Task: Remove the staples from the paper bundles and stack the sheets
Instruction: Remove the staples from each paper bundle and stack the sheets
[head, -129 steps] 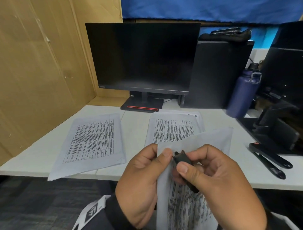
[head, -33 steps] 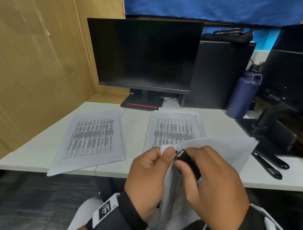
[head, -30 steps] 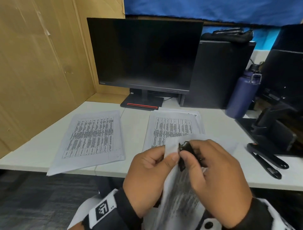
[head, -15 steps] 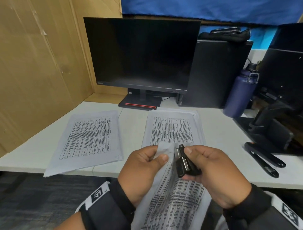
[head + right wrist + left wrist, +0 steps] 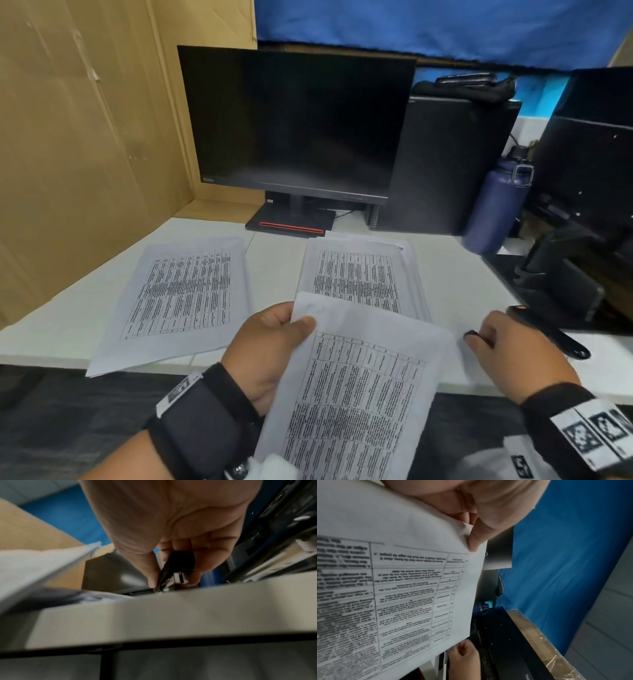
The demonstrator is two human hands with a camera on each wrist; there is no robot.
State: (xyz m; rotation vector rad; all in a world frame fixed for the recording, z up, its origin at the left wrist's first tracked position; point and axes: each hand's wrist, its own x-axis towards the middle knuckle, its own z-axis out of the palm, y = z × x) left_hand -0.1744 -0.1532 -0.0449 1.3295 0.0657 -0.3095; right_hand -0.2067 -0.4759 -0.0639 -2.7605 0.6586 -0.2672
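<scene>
My left hand (image 5: 274, 346) pinches the top left corner of a printed paper bundle (image 5: 352, 401) between thumb and fingers and holds it up over the desk's front edge; the left wrist view shows the thumb (image 5: 476, 539) on that corner. My right hand (image 5: 507, 353) is down at the desk to the right of the bundle and grips a black staple remover (image 5: 176, 572) with metal jaws, its tip (image 5: 472, 334) just showing past the fingers. Two other stacks of printed sheets lie flat: one at the left (image 5: 178, 301), one at the centre (image 5: 359, 274).
A white desk (image 5: 462, 274) carries a dark monitor (image 5: 294, 120) on a stand, a black computer case (image 5: 448, 164), a blue bottle (image 5: 496, 205) and a black stapler (image 5: 548, 332) at the right. A cardboard wall (image 5: 68, 154) closes off the left side.
My right hand has pulled the staple remover away from the bundle's corner and moved right and down to the desk. The left hand keeps the bundle, which now hangs flatter.
</scene>
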